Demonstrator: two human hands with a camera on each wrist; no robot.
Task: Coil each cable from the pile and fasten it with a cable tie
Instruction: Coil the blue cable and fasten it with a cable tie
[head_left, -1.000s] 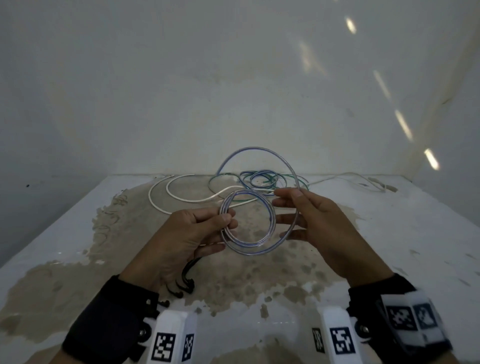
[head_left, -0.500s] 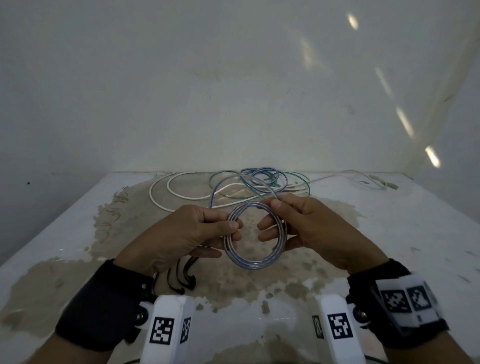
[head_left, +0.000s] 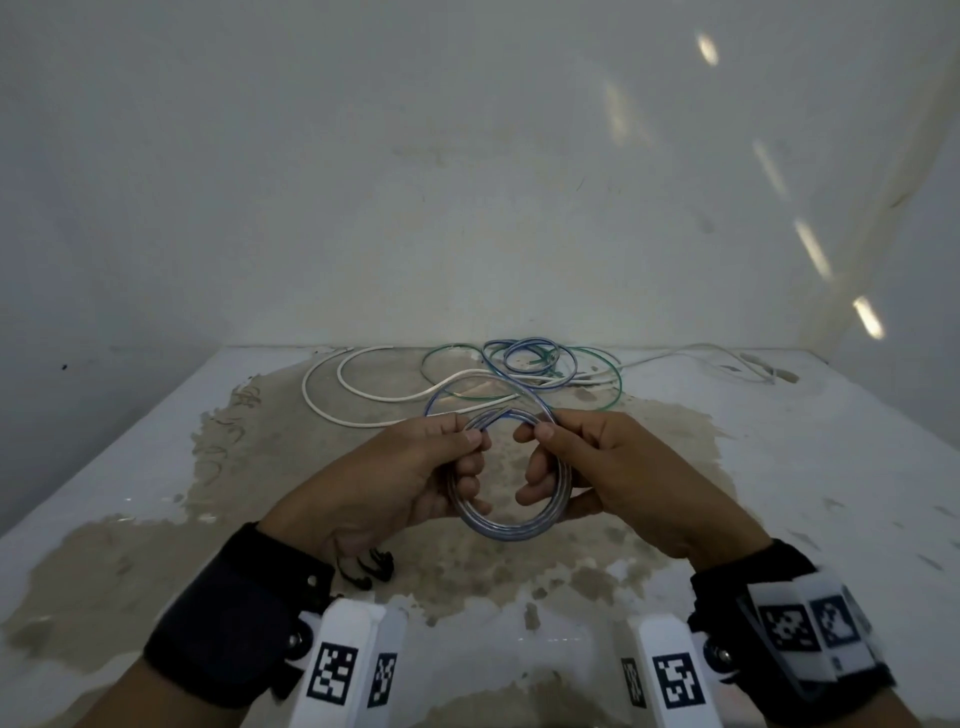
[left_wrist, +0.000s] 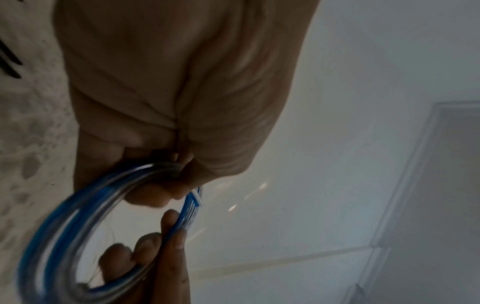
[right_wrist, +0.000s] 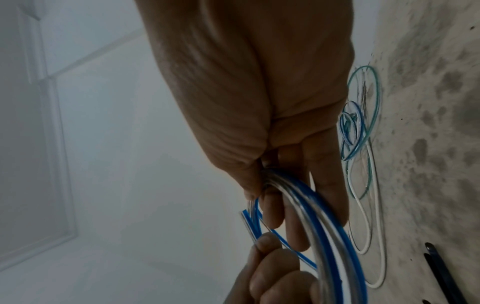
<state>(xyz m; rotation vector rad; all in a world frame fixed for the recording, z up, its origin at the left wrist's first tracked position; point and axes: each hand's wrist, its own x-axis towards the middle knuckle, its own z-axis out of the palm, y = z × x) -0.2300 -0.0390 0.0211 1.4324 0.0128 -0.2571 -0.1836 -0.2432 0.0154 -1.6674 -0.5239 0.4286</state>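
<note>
Both hands hold a small coil of clear-and-blue cable (head_left: 511, 527) above the stained table. My left hand (head_left: 415, 467) grips the coil's left side, thumb and fingers curled round the strands (left_wrist: 85, 207). My right hand (head_left: 587, 467) grips the right side and pinches the strands (right_wrist: 306, 205) at the top. A loose loop of the same cable (head_left: 488, 387) runs back from the hands toward the pile (head_left: 530, 358) of blue, green and white cables at the far edge. Black cable ties (head_left: 371, 566) lie on the table under my left wrist.
A long white cable (head_left: 363, 400) loops across the far left of the table and another trails to the far right (head_left: 727, 358). White walls close the table at the back and on both sides. The tabletop (head_left: 779, 519) is worn and blotched brown.
The big loose loop has been drawn down onto the coil. My hands have come closer together and my right hand now grips the coil's right side.
</note>
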